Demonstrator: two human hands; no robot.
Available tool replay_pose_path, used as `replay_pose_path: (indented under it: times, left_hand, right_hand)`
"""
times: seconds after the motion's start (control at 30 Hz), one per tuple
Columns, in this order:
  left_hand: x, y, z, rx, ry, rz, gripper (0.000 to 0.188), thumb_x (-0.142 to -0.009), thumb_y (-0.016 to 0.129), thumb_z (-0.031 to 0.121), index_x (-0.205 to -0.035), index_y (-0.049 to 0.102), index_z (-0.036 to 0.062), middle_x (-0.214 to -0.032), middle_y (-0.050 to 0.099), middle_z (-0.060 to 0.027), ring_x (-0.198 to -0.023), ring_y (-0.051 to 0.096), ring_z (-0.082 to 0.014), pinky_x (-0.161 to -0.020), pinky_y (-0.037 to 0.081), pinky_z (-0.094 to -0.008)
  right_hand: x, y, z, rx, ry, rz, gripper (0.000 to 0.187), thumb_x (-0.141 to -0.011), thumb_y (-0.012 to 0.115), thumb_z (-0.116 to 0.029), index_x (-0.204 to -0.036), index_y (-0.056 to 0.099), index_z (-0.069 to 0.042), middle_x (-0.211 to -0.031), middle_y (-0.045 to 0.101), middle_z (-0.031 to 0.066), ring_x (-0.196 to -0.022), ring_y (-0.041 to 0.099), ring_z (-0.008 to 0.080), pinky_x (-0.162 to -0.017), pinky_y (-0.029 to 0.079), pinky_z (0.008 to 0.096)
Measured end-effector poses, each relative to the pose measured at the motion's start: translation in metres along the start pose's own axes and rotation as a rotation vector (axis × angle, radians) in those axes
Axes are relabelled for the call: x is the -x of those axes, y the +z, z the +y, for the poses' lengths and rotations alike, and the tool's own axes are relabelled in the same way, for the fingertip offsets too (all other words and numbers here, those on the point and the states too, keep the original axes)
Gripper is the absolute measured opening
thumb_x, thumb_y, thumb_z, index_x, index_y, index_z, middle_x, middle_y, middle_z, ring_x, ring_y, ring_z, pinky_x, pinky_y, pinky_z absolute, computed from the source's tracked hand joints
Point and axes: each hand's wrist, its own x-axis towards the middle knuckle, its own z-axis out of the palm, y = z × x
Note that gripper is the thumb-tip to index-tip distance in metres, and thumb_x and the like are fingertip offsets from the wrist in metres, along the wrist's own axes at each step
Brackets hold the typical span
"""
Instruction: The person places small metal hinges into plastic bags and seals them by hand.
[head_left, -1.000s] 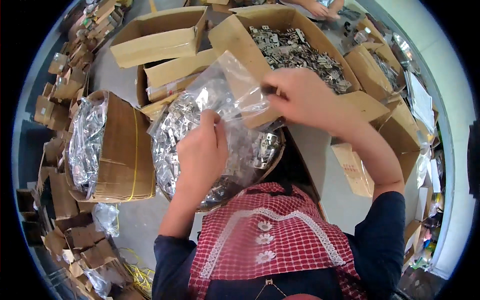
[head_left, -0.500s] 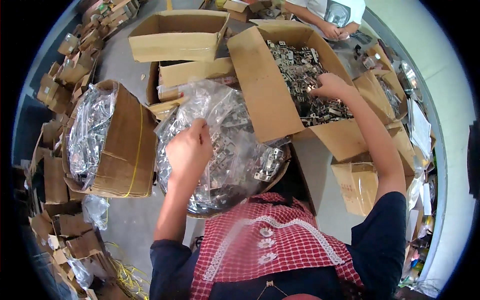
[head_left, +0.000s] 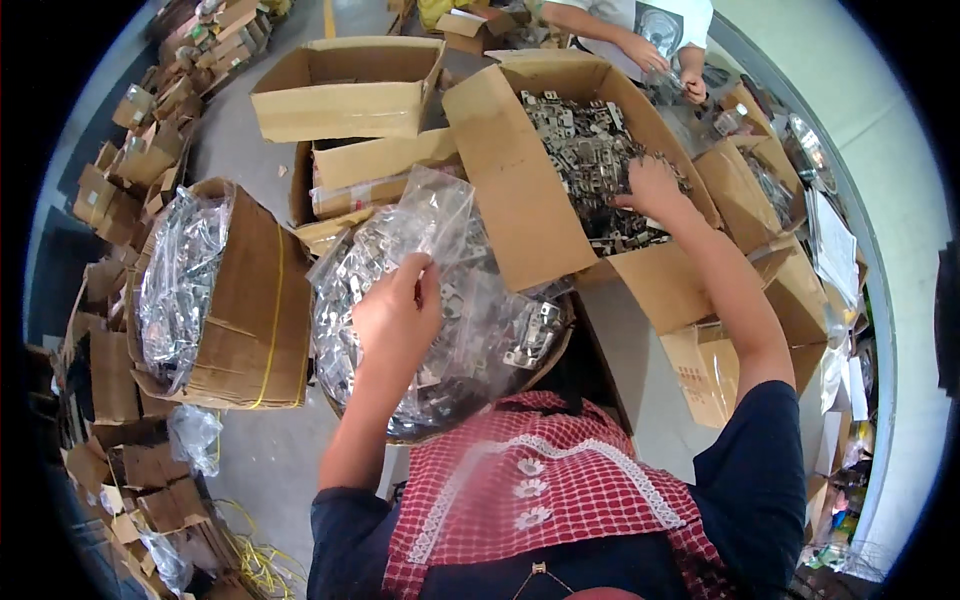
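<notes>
My left hand [head_left: 398, 312] is closed in a pinch on a small clear plastic bag [head_left: 440, 210], whose top end sticks up past my fingers. Beneath it, a round container [head_left: 545, 378] is heaped with clear bags of metal fittings [head_left: 535, 335]. My right hand [head_left: 657, 192] reaches into a large open cardboard box [head_left: 520, 170] at the right. Its thumb and fingers are apart, touching loose metal fittings [head_left: 570, 135]; some fingertips are hidden among the pieces.
A carton of bagged parts [head_left: 262, 300] stands at the left, an open carton [head_left: 340, 108] at the far left. Another person's hands [head_left: 665, 70] work beyond the big box. Smaller cartons [head_left: 705, 375] are at my right; yellow straps [head_left: 265, 565] lie on the floor at lower left.
My left hand has shifted right and slightly down, with the small bag standing up more clearly. My right hand's thumb and fingers have spread over the fittings. The other person's hands have moved apart.
</notes>
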Motion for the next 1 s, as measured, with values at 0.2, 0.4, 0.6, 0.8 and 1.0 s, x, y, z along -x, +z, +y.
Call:
replay_pose_path:
  times: [0.2, 0.4, 0.6, 0.8, 1.0]
  left_hand:
    - [0.005, 0.0, -0.008, 0.053, -0.019, 0.092, 0.012, -0.09, 0.069, 0.021, -0.099, 0.069, 0.0136, -0.067, 0.066, -0.0091, -0.057, 0.064, -0.0238, -0.055, 0.05, -0.035]
    - [0.002, 0.004, 0.002, 0.057, -0.009, 0.02, 0.012, -0.09, 0.069, 0.021, -0.099, 0.069, 0.0126, -0.067, 0.067, -0.0098, -0.056, 0.064, -0.0232, -0.054, 0.049, -0.0347]
    - [0.004, 0.012, -0.003, 0.045, 0.019, 0.04, 0.012, -0.092, 0.066, 0.02, -0.103, 0.069, 0.0131, -0.066, 0.065, -0.01, -0.056, 0.064, -0.0255, -0.053, 0.049, -0.0366]
    - [0.007, 0.011, -0.004, 0.092, 0.04, 0.072, 0.014, -0.092, 0.066, 0.017, -0.105, 0.069, 0.0131, -0.066, 0.065, -0.0108, -0.056, 0.063, -0.0277, -0.051, 0.049, -0.0384]
    - [0.006, 0.013, -0.004, 0.126, 0.065, 0.108, 0.019, -0.091, 0.067, 0.015, -0.109, 0.07, 0.0137, -0.069, 0.066, -0.0113, -0.057, 0.064, -0.0274, -0.052, 0.049, -0.0372]
  right_hand:
    - [0.022, -0.013, -0.015, -0.143, 0.056, 0.099, 0.061, -0.078, 0.076, -0.053, -0.101, 0.066, 0.003, -0.1, 0.067, 0.0237, -0.1, 0.066, 0.0364, -0.085, 0.052, 0.0472]
    - [0.021, -0.011, -0.009, -0.329, 0.113, -0.126, 0.061, -0.085, 0.066, -0.056, -0.084, 0.07, 0.005, -0.087, 0.07, 0.0254, -0.088, 0.069, 0.0381, -0.079, 0.054, 0.0484]
    - [0.018, -0.004, -0.005, -0.461, 0.095, -0.249, 0.062, -0.086, 0.064, -0.056, -0.083, 0.069, 0.006, -0.085, 0.069, 0.0248, -0.085, 0.067, 0.0397, -0.078, 0.052, 0.047]
    - [0.012, 0.019, -0.003, -0.539, 0.165, -0.155, 0.065, -0.087, 0.062, -0.057, -0.088, 0.07, 0.007, -0.084, 0.069, 0.0247, -0.082, 0.069, 0.0396, -0.077, 0.053, 0.0458]
    - [0.002, 0.022, 0.003, -1.042, 0.289, -0.155, 0.052, -0.085, 0.068, -0.047, -0.085, 0.07, 0.005, -0.081, 0.069, 0.0211, -0.077, 0.069, 0.0379, -0.073, 0.052, 0.0448]
